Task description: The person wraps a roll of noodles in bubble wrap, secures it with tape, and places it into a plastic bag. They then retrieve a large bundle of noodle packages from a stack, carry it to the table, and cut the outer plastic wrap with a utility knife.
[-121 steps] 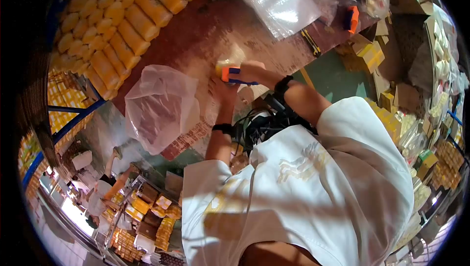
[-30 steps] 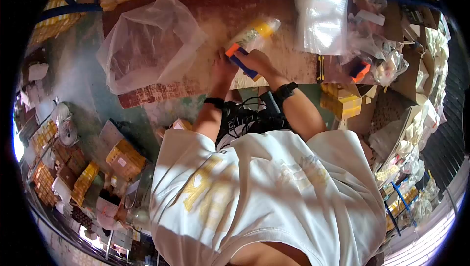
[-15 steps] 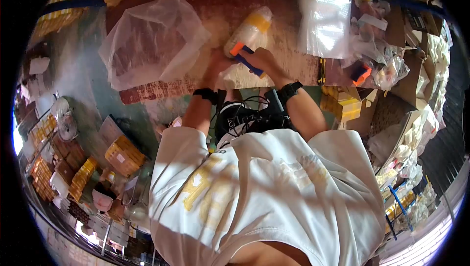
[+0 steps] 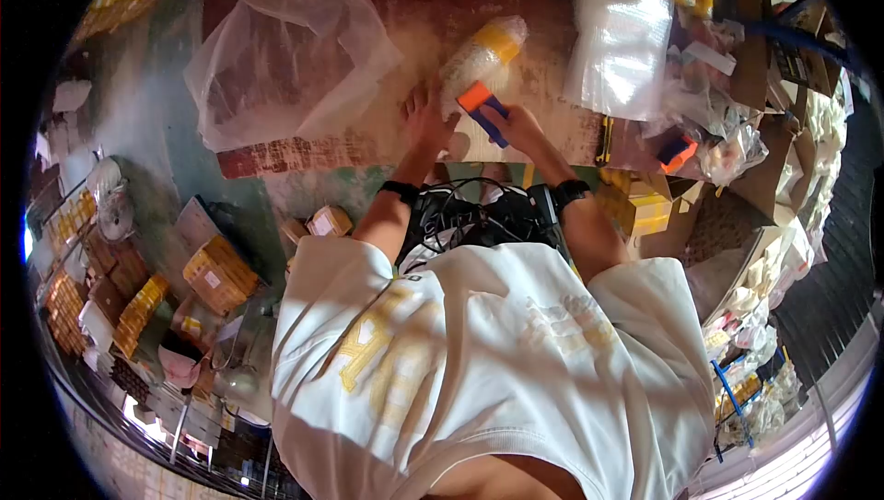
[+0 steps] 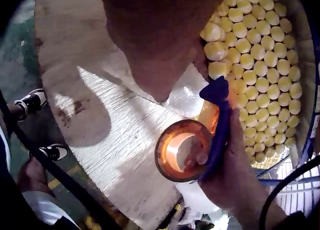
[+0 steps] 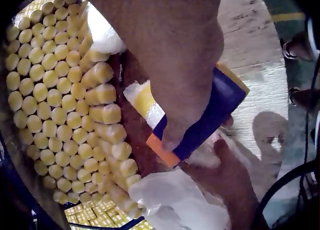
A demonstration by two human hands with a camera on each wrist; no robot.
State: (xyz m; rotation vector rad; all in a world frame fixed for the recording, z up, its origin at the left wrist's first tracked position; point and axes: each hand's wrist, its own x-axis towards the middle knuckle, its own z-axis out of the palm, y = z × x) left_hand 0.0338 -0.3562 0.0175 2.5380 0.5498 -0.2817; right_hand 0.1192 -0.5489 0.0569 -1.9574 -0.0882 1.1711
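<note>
A package in clear bubble wrap (image 4: 463, 65), banded with yellow tape (image 4: 497, 41), lies slanted on the worn red tabletop (image 4: 543, 127). My left hand (image 4: 428, 121) is at its near end, fingers extended and spread beside the wrap. In my right hand (image 4: 523, 128) I grip a blue and orange tape dispenser (image 4: 485, 111), close to the package's near end. The left wrist view shows the dispenser's round tape roll (image 5: 182, 151) facing that camera. In the right wrist view the dispenser (image 6: 215, 110) overlaps part of the package, and my left hand (image 6: 225, 172) shows beyond it.
A large clear plastic bag (image 4: 290, 67) lies open at left. Flat bubble wrap sheets (image 4: 619, 44) are stacked at right, near a yellow-black cutter (image 4: 604, 141) and a second tape dispenser (image 4: 677, 154). Many yellow-taped rolls (image 6: 55, 100) are piled along the far side. Cardboard boxes (image 4: 645, 210) stand right.
The view has turned since the oldest frame. In the last half second, the dispenser has shifted right, off the package's near end, and my left hand's fingers have spread.
</note>
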